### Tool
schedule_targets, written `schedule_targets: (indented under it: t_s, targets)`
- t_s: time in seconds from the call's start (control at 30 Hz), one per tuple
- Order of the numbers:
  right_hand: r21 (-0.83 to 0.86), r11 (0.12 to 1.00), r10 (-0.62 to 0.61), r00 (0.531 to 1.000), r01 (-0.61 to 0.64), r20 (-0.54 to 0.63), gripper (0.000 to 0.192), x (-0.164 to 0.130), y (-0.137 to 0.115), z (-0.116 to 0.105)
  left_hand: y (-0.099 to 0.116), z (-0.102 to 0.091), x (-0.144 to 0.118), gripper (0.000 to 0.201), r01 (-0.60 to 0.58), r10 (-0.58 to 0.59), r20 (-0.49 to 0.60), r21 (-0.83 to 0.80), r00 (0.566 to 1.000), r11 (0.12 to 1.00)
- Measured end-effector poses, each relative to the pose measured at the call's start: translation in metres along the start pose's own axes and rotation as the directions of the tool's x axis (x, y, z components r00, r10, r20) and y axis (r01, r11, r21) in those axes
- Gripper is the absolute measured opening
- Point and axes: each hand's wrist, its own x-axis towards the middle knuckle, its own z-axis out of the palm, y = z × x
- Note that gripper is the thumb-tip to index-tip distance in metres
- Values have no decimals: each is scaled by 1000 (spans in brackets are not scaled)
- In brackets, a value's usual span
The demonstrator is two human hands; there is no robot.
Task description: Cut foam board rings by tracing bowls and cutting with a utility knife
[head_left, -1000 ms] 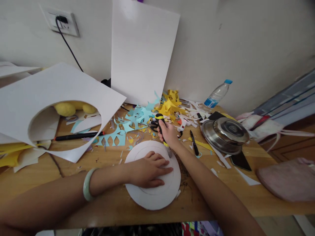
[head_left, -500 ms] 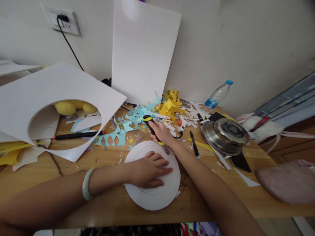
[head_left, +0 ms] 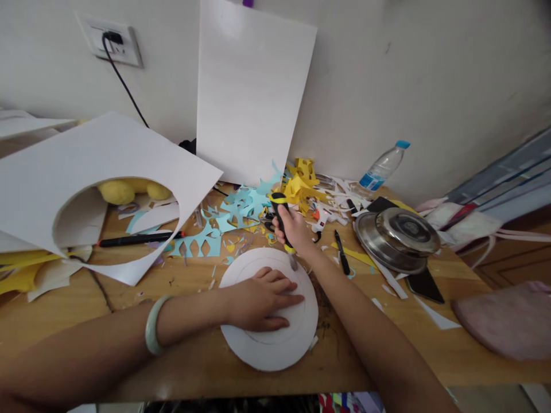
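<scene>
A white foam-board disc [head_left: 275, 353] lies flat near the table's front edge, with a circle drawn inside its rim. My left hand [head_left: 264, 301] rests on it palm down, fingers spread. In a closed grip, my right hand [head_left: 297, 229] holds a black-and-yellow utility knife [head_left: 282, 215] above the disc's far right part. The knife stands nearly upright, and its blade points down at the disc close to the drawn line. I cannot tell how deep the tip sits.
Left stands a white board with a round hole [head_left: 116, 143]. Blue paper scraps [head_left: 235, 209], yellow scraps [head_left: 299, 186], a glue gun [head_left: 325, 215] and a black pen [head_left: 342, 252] lie behind my hands. Right are a metal bowl [head_left: 396, 238], a phone [head_left: 425, 285] and a bottle [head_left: 383, 166].
My right hand has tipped the knife more upright, its handle end moving right and slightly up. My left hand stays spread on the disc. The whole view has shifted slightly.
</scene>
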Motion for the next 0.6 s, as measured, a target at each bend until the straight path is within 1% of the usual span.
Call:
schedule_targets:
  t_s: [0.13,0.2,0.27,0.33,0.5,0.6]
  targets:
    - [64,996,-52,986,63,-159,39,-8,-10,-7,1,0,0,51,15,-15,5,1,1000,1000]
    - [77,993,-72,975,90,-211,39,-12,-16,-11,1,0,-1,51,14,-14,0,-1,1000,1000]
    - [86,990,-85,967,108,-238,38,-16,-20,-15,1,1,-1,51,12,-12,-4,0,1000,1000]
    - [90,991,-75,967,100,-243,37,-19,-22,-18,1,1,-1,51,13,-13,-1,5,1000,1000]
    - [101,995,38,980,-18,-195,39,-19,-12,-19,0,3,0,52,14,-14,-1,19,1000,1000]
    - [113,992,78,981,-58,-179,41,-17,-8,-17,-1,4,0,52,8,-8,-3,22,1000,1000]
